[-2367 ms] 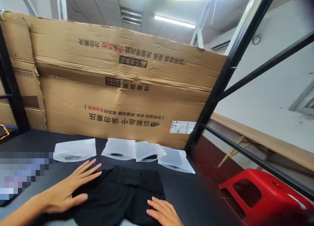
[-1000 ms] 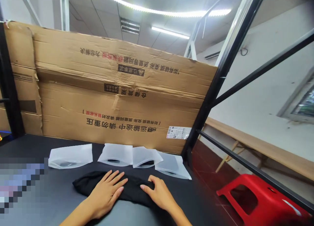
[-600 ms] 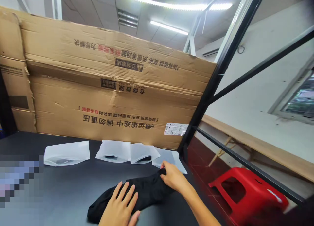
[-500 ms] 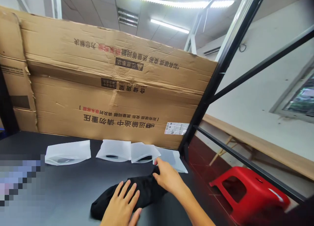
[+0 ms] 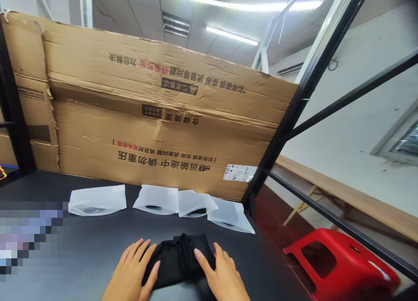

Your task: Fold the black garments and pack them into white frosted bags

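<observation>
A black folded cloth [image 5: 173, 262], perhaps a garment, lies in a compact bundle at the front of the dark table. My left hand [image 5: 132, 268] rests against its left edge, fingers stretched and thumb apart. At the other side, my right hand [image 5: 225, 270] touches the right edge with thumb and fingers spread, the thumb over the fabric. The underside of the cloth and its front right corner are partly hidden. Behind it stand several white translucent pouches in a row, among them a left one [image 5: 98, 201] and a right one [image 5: 230, 214].
A tall cardboard sheet [image 5: 163, 131] closes off the back of the dark tabletop [image 5: 81, 244]. Black metal posts [image 5: 277, 140] frame the right side. Beyond them are a red plastic stool [image 5: 346, 257] and a long wooden bench [image 5: 352, 192]. A pixelated patch covers the left side.
The right part of the black cloth has been folded over toward the middle, making it shorter. My left hand has shifted left to its edge; my right hand has come down nearer.
</observation>
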`<state>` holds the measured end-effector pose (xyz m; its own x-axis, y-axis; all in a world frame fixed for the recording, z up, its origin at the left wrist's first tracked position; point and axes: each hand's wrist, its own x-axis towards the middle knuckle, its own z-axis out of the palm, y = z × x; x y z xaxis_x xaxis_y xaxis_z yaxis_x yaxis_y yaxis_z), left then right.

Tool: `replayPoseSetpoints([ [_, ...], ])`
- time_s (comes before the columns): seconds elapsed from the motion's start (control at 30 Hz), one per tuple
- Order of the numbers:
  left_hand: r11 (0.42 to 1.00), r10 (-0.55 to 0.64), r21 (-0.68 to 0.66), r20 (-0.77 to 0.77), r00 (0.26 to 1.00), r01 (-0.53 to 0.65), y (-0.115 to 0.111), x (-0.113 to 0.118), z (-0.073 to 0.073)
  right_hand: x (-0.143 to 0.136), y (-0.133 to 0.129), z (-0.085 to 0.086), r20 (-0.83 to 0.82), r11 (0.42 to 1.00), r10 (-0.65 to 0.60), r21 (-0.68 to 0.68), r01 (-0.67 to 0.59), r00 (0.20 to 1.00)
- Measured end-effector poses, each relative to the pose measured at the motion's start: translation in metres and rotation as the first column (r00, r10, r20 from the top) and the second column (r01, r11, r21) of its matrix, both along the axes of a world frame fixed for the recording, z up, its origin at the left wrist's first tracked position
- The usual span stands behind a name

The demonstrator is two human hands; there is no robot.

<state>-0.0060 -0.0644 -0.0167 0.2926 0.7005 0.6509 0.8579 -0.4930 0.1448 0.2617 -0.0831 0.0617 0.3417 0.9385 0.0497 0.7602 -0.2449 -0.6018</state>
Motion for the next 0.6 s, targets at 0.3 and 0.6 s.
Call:
replayPoseSetpoints([
  [0.3, 0.981, 0.097, -0.177, 0.120, 0.988, -0.075, 0.005, 0.005, -0.009, -0.039, 0.023, -0.024, -0.110, 0.942, 0.093, 0.331, -0.052, 0.990],
  [0.6, 0.967, 0.032, -0.250, 0.320, 0.947, 0.052, 0.006, 0.000, -0.013, -0.064, 0.010, -0.036, 0.359, 0.620, 0.581, 0.387, -0.683, 0.730],
])
